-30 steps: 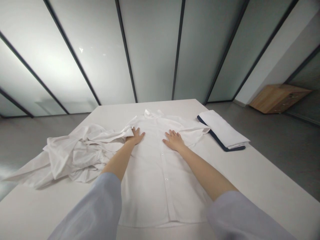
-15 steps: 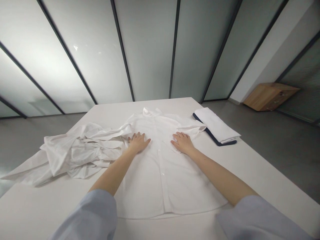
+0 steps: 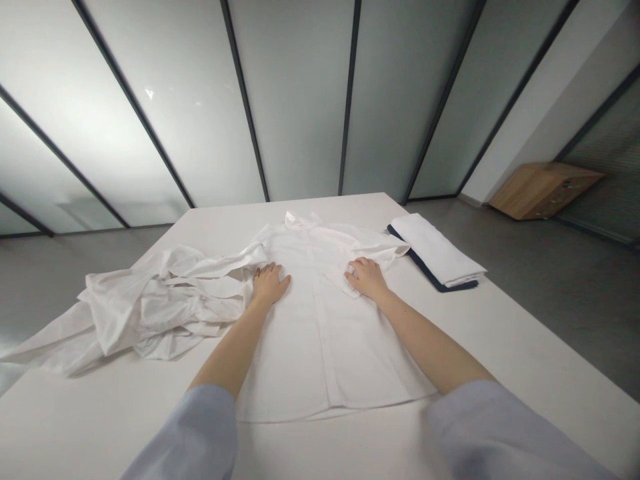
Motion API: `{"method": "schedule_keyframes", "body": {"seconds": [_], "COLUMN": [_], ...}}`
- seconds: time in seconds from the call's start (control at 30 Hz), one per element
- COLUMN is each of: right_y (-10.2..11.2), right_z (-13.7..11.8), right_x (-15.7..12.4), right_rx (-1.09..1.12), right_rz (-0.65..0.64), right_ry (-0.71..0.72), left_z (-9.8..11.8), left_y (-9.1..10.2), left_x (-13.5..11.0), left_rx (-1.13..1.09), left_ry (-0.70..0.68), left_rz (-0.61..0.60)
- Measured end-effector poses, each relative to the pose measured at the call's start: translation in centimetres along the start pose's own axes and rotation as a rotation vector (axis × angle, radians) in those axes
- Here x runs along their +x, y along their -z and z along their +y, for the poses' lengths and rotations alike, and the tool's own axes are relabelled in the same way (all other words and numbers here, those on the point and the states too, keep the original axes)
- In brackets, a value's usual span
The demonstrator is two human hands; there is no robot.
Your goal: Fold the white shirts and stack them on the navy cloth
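Shirt: white, it lies spread on the table [image 3: 520, 367] before me, collar [image 3: 297, 220] farthest.
Left hand [image 3: 271, 284]: released, resting on the shirt [image 3: 295, 347] beside a crumpled pile [image 3: 170, 310].
Right hand [image 3: 367, 277]: released, fingers slightly bent (nothing clenched), on the chest.
Risk: dragging palms could wrinkle the cloth or catch the pile.
Edges: tabletop open rightward, nearer than the folded stack [image 3: 437, 252].

Beneath both hands [image 3: 271, 284] — the white shirt [image 3: 295, 340] is hidden.
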State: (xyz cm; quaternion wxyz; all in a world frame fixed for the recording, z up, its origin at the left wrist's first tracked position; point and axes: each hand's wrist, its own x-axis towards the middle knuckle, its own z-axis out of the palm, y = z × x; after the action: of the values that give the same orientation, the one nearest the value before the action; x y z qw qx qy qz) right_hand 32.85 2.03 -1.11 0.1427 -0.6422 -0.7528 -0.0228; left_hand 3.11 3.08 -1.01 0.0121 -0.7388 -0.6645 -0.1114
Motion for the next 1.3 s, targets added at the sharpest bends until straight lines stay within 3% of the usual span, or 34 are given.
{"method": "schedule_keyframes", "body": {"seconds": [0.17, 0.37, 0.53, 0.67, 0.77, 0.87, 0.97, 1.07, 1.17, 1.3], "right_y": [0.2, -0.5, -1.3, -0.7, 0.5, 1.6, 2.1, 2.0, 1.6, 0.8], "right_z": [0.0, 0.7, 2.2, 2.8, 1.3, -2.3, -6.4, -8.6, -7.9, -4.6], "right_x": [0.1, 0.5, 1.0, 1.5, 2.1, 2.4, 2.0, 0.8, -1.0, -2.7], "right_rx": [-0.039, 0.048, 0.346, 0.634, 0.742, 0.788, 0.781, 0.652, 0.521, 0.451], "right_rz": [0.004, 0.035, 0.201, 0.33, 0.34, 0.234, 0.009, -0.042, 0.023, 0.121], "right_ry": [-0.108, -0.111, -0.145, -0.218, -0.185, -0.028, 0.221, 0.374, 0.389, 0.313], "left_z": [-0.5, -0.7, -0.3, 1.0, 2.1, 2.8, 3.0, 2.8, 2.5, 1.8], "left_y": [0.1, -0.1, 0.2, 1.0, 1.2, 1.0, 0.7, 0.6, 0.6, 0.8], "left_x": [-0.2, 0.0, -0.1, -0.5, -0.8, -0.9, -0.8, -0.6, -0.3, -0.3], "left_rx": [-0.059, -0.065, -0.156, -0.33, -0.555, -0.866, -1.108, -1.303, -1.494, -1.702], "left_ry": [-0.041, -0.043, -0.072, -0.158, -0.305, -0.387, -0.273, -0.142, -0.073, 0.045], "left_rz": [0.0, 0.0, 0.049, 0.109, -0.037, -0.18, -0.187, -0.153, -0.197, -0.207]}}
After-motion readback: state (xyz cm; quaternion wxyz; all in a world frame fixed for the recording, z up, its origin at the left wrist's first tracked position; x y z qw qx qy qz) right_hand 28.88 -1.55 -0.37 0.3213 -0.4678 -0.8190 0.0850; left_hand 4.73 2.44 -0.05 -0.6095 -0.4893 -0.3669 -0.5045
